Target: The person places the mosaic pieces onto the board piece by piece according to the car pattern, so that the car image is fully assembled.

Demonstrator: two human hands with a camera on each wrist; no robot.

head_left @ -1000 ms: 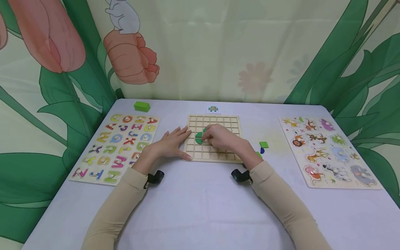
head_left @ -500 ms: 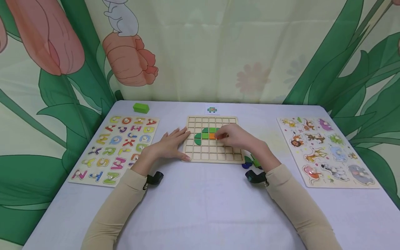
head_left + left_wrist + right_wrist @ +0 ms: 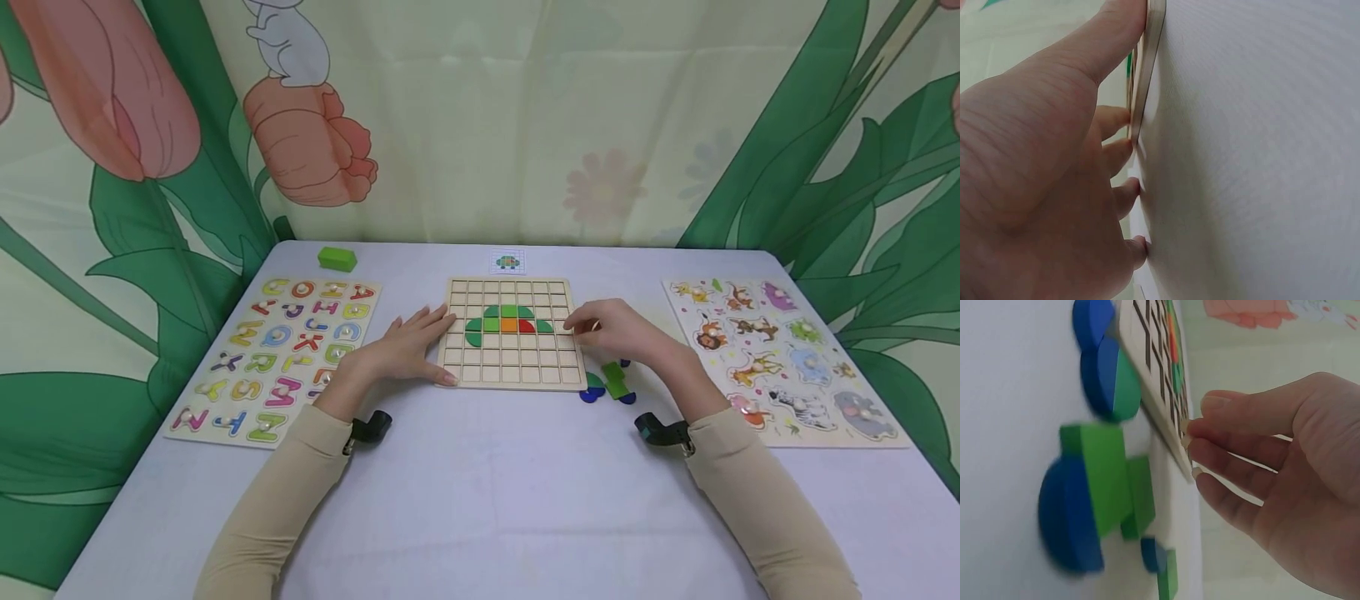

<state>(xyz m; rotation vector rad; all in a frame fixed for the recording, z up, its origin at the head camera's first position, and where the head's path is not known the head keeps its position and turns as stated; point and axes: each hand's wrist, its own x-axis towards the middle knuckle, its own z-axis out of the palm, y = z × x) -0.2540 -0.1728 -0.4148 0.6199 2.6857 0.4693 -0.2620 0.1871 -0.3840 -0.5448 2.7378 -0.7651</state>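
Note:
A wooden grid board (image 3: 517,372) lies mid-table with green pieces (image 3: 474,332), an orange square (image 3: 508,326) and a red square (image 3: 527,327) set in its cells. My left hand (image 3: 405,346) rests flat at the board's left edge, fingers spread and thumb at its near left corner. In the left wrist view the thumb (image 3: 1107,37) presses on the rim. My right hand (image 3: 618,332) hovers by the right edge, fingers loosely bent, nothing visible between them. Below it lie loose green blocks (image 3: 1107,478) and blue rounded blocks (image 3: 1069,512).
A letter puzzle board (image 3: 281,358) lies left, an animal puzzle board (image 3: 787,367) right. A pattern card (image 3: 508,262) sits behind the grid. A bright green block (image 3: 337,259) stands at the back left. A printed curtain (image 3: 480,125) hangs behind the table.
My right hand has moved right, from the middle of the board to its right edge, uncovering the orange, red and right-hand green pieces. My left hand has stayed in place.

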